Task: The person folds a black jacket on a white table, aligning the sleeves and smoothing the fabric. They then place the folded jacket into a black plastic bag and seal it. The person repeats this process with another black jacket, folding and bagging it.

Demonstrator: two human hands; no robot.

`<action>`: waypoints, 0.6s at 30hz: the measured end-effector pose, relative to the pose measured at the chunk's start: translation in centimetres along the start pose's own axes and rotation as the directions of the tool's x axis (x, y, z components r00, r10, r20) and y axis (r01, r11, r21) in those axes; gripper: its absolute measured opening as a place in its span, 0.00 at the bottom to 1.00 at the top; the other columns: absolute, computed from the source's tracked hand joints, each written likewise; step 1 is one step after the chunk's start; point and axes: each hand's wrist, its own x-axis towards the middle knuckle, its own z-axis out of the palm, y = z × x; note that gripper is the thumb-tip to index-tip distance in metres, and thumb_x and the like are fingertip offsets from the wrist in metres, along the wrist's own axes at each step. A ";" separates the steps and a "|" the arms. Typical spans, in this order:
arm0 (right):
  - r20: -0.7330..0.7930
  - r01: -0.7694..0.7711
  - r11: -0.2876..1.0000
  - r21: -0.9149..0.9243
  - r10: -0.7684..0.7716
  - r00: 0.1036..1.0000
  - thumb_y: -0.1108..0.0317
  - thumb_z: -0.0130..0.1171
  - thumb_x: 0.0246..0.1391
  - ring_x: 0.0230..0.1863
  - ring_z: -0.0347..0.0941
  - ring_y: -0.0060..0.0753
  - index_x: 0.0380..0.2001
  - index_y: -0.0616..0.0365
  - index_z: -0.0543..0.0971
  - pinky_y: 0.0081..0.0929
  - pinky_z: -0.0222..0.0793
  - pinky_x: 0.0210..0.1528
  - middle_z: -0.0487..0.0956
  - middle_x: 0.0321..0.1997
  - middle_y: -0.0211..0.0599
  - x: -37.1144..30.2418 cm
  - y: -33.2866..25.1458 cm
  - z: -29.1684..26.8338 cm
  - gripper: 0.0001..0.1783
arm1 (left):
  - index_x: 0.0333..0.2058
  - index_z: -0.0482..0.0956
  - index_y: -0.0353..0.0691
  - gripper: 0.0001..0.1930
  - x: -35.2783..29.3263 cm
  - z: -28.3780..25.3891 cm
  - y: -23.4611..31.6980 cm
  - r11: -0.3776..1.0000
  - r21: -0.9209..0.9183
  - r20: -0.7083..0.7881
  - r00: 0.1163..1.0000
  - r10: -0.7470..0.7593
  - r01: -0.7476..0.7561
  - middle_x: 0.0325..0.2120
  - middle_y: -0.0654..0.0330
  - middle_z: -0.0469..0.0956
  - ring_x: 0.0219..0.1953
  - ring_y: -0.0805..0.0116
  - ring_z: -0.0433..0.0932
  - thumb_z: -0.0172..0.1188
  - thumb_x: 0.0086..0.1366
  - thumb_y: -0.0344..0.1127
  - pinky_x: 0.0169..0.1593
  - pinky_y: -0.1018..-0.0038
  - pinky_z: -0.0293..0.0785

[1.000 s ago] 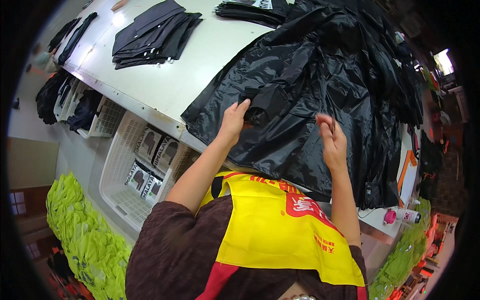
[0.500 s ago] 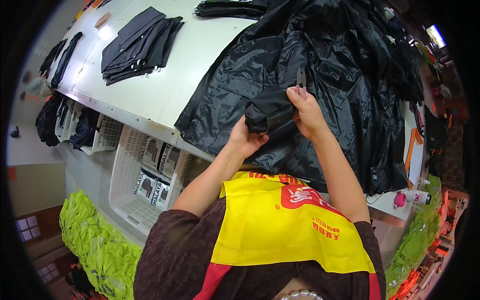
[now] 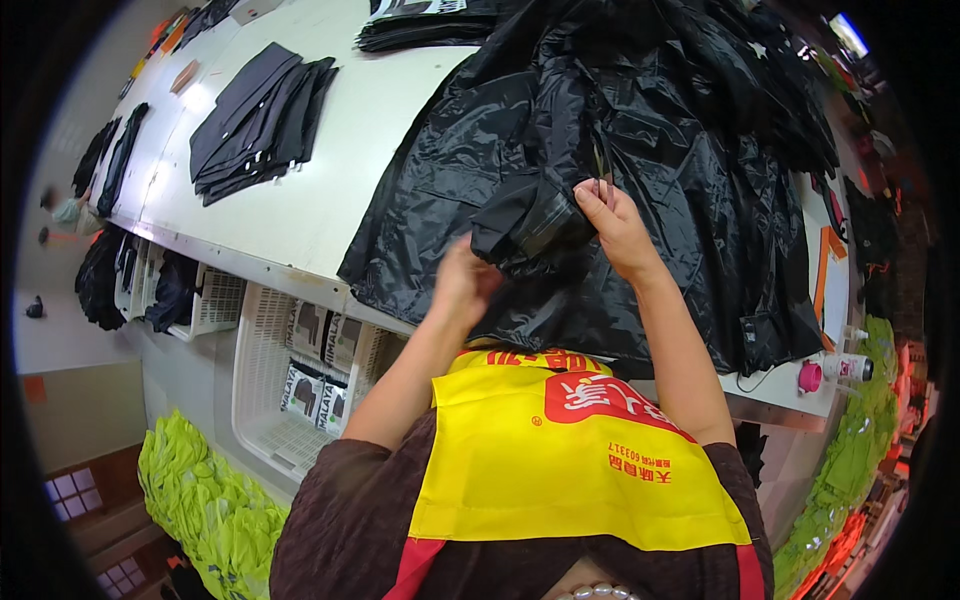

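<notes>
A shiny black jacket [image 3: 680,210] lies spread over the table in front of me. One sleeve end [image 3: 530,222] is lifted between my hands, its opening bunched. My right hand [image 3: 622,230] is closed on small thread snips [image 3: 602,165], blades pointing away from me, with its fingers against the sleeve's right side. My left hand [image 3: 465,284] is at the left edge of the sleeve end. Its fingers are smeared by motion, so whether they grip the cloth does not show.
A stack of folded black garments [image 3: 262,120] lies left on the white table [image 3: 370,130]; another pile [image 3: 425,25] is farther back. Below the edge, a white basket [image 3: 255,385] holds packaged items. Yellow-green cloth [image 3: 200,490] is heaped at lower left. A pink-capped bottle [image 3: 840,368] stands right.
My left hand has moved left and blurred, and the sleeve end has turned and shifted left, showing more of its side. The right hand keeps the snips. The whole view has shifted slightly.
</notes>
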 end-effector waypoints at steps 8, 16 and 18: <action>0.176 0.048 0.987 -0.150 -0.021 0.984 0.62 0.52 0.59 0.28 0.60 0.11 0.31 0.58 0.73 0.13 0.58 0.31 0.67 0.26 0.19 -1.7 -1.9 0.1 0.10 | 0.44 0.74 0.36 0.14 -0.7 5.2 6.4 0.108 0.660 0.725 0.668 0.170 -0.744 0.41 0.58 0.76 0.46 0.69 0.72 0.53 0.61 0.35 0.49 0.77 0.66; -0.142 0.217 0.873 -0.438 -0.305 0.942 0.66 0.57 0.54 0.25 0.64 0.17 0.33 0.62 0.76 0.16 0.62 0.30 0.72 0.24 0.29 -2.7 -2.0 0.3 0.09 | 0.32 0.76 0.36 0.09 -0.3 5.2 3.7 0.875 0.464 0.447 0.890 -0.095 -0.140 0.28 0.67 0.76 0.31 0.82 0.73 0.51 0.63 0.36 0.36 0.83 0.70; -0.156 0.216 0.788 -0.576 -0.366 0.918 0.67 0.60 0.52 0.24 0.63 0.18 0.34 0.61 0.78 0.16 0.61 0.28 0.71 0.24 0.30 -3.6 -3.3 0.3 0.09 | 0.32 0.76 0.36 0.09 -0.1 5.0 3.2 0.887 0.432 0.435 0.899 -0.048 -0.161 0.28 0.67 0.76 0.31 0.82 0.73 0.51 0.63 0.36 0.36 0.84 0.69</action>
